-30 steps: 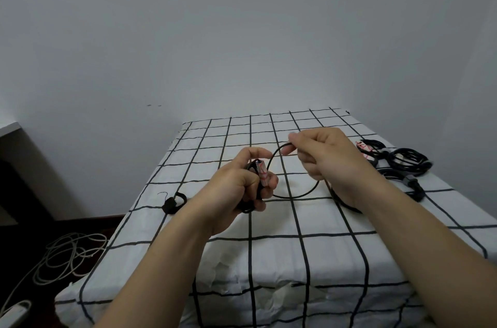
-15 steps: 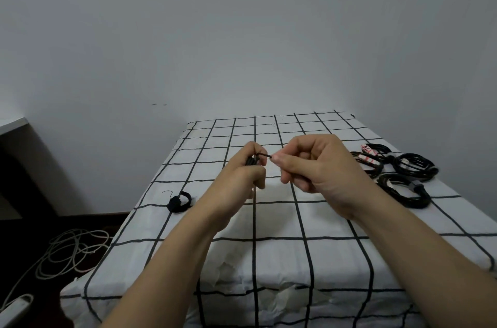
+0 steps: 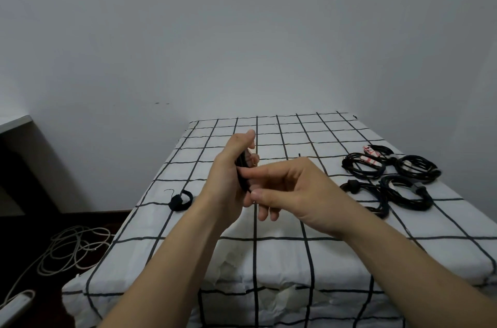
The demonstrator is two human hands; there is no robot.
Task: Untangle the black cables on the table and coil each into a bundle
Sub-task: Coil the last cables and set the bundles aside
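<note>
One black cable (image 3: 241, 162) is in hand, held above the table (image 3: 336, 225) near the middle of the view. A second ago a wide loop of it hung open between the hands, with a strand trailing down to the cloth. Now that loop is gone: the cable is drawn up into a tight, narrow coil. The left hand (image 3: 228, 180) grasps it, fingers curled round and thumb raised toward twelve o'clock. The right hand (image 3: 293, 188) has closed in from three o'clock and pinches the strand at the coil's lower end between thumb and forefinger; its other fingers hang loosely curled.

By my reading the winding of this cable is all but done, and what remains is to tuck or wrap the tail so the bundle holds.

The coil's long axis runs nearly upright, from twelve to six o'clock, with the lower end leaning slightly toward five. Whether a plug sits at the top I cannot tell; the fingers hide it.

Several finished bundles (image 3: 351, 167) lie at three o'clock of the hands, and one small bundle (image 3: 179, 201) rests at nine o'clock near the table's edge.
</note>
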